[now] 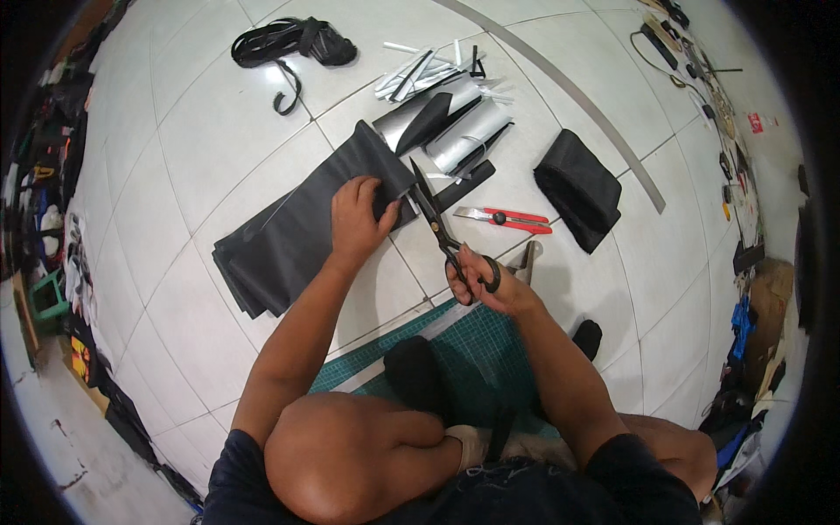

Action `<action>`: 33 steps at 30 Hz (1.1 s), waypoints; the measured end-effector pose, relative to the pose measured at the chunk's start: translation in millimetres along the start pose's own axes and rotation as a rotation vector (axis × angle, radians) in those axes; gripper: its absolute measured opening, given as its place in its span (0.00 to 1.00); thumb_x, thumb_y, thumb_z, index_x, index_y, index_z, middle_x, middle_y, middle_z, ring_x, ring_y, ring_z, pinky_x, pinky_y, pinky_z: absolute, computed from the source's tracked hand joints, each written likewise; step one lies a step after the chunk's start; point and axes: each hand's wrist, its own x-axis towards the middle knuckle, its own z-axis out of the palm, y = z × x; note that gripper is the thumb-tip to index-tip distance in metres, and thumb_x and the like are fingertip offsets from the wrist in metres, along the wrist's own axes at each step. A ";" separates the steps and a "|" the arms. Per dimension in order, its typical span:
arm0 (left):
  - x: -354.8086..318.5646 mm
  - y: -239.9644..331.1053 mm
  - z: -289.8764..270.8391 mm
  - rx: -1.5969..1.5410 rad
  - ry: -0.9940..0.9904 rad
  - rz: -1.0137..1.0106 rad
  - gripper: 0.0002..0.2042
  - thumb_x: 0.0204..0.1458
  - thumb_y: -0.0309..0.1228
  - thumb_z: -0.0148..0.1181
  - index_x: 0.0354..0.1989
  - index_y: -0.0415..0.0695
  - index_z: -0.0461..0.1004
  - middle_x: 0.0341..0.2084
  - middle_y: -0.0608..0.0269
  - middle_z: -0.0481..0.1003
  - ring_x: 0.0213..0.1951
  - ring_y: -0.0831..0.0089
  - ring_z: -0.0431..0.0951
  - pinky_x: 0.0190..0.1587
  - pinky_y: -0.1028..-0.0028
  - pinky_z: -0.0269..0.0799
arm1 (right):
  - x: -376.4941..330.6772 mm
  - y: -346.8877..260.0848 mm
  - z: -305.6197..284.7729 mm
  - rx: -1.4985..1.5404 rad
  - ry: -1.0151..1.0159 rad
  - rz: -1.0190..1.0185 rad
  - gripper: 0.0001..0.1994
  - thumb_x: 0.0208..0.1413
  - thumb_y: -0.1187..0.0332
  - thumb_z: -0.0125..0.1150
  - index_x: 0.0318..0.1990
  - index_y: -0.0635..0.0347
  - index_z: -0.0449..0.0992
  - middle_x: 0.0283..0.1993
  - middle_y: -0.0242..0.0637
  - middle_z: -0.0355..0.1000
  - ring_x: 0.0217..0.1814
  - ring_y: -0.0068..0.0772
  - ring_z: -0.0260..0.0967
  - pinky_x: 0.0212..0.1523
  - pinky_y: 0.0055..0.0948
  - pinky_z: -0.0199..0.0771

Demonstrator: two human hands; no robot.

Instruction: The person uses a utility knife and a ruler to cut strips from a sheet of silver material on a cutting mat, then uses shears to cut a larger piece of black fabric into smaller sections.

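A pair of black scissors (435, 227) is in my right hand (486, 280), its handle loops around my fingers and thumb. The blades are parted at the right edge of a folded stack of black sheet material (289, 223); whether they are cutting into it cannot be made out. My left hand (355, 220) presses on top of that stack near the blades, thumb spread from the fingers. Beside the scissors lies a red utility knife (503, 219) with its blade out. Silvery rolled pieces (470, 136) and black scraps lie just beyond the blade tips.
A green cutting mat (477, 350) lies under my foot. Farther off are a coil of black strap (293, 42), white strips (420, 72) and a long metal ruler (569, 83). A folded black piece (577, 188) sits at the right. Clutter lines both walls.
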 end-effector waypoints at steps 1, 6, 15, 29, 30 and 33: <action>-0.2 0.4 0.5 0.000 -0.005 -0.003 0.22 0.47 0.37 0.68 0.48 0.40 0.72 0.48 0.51 0.72 0.51 0.52 0.71 0.56 0.58 0.64 | 1.5 -1.3 -1.3 -0.007 0.004 -0.002 0.28 0.62 0.36 0.48 0.36 0.57 0.72 0.23 0.29 0.66 0.24 0.24 0.64 0.27 0.23 0.64; -0.6 -2.3 0.1 0.043 -0.021 0.011 0.22 0.48 0.37 0.67 0.49 0.39 0.72 0.49 0.50 0.72 0.52 0.50 0.71 0.56 0.57 0.65 | 6.9 -10.1 -5.2 0.014 0.007 0.074 0.30 0.61 0.34 0.48 0.34 0.56 0.72 0.23 0.29 0.66 0.24 0.23 0.63 0.27 0.22 0.64; -1.7 -1.0 -2.9 0.079 -0.022 0.044 0.13 0.50 0.36 0.65 0.40 0.43 0.76 0.45 0.53 0.73 0.49 0.53 0.71 0.53 0.58 0.65 | 7.3 -26.5 -6.6 -0.024 -0.040 0.067 0.31 0.62 0.32 0.44 0.33 0.55 0.72 0.21 0.26 0.65 0.22 0.21 0.62 0.25 0.21 0.63; -2.0 -2.0 2.6 0.144 -0.041 0.113 0.10 0.49 0.31 0.66 0.38 0.42 0.76 0.46 0.52 0.74 0.50 0.51 0.72 0.52 0.54 0.66 | 16.7 -23.1 -0.3 0.062 -0.031 0.025 0.30 0.60 0.33 0.48 0.33 0.55 0.71 0.21 0.28 0.62 0.23 0.22 0.61 0.25 0.22 0.61; -2.1 -2.8 1.9 0.146 -0.041 0.111 0.10 0.49 0.31 0.66 0.38 0.42 0.76 0.46 0.52 0.74 0.50 0.51 0.72 0.52 0.54 0.66 | 15.9 -22.4 1.6 0.054 0.001 0.047 0.29 0.61 0.34 0.49 0.32 0.55 0.71 0.20 0.27 0.61 0.22 0.21 0.60 0.24 0.21 0.60; -2.5 -5.0 0.7 0.152 -0.036 0.121 0.10 0.49 0.31 0.66 0.38 0.43 0.76 0.46 0.52 0.74 0.50 0.51 0.72 0.52 0.54 0.66 | 14.6 -24.4 4.9 -0.012 0.039 0.053 0.28 0.61 0.37 0.51 0.31 0.56 0.70 0.19 0.26 0.59 0.20 0.20 0.59 0.22 0.21 0.58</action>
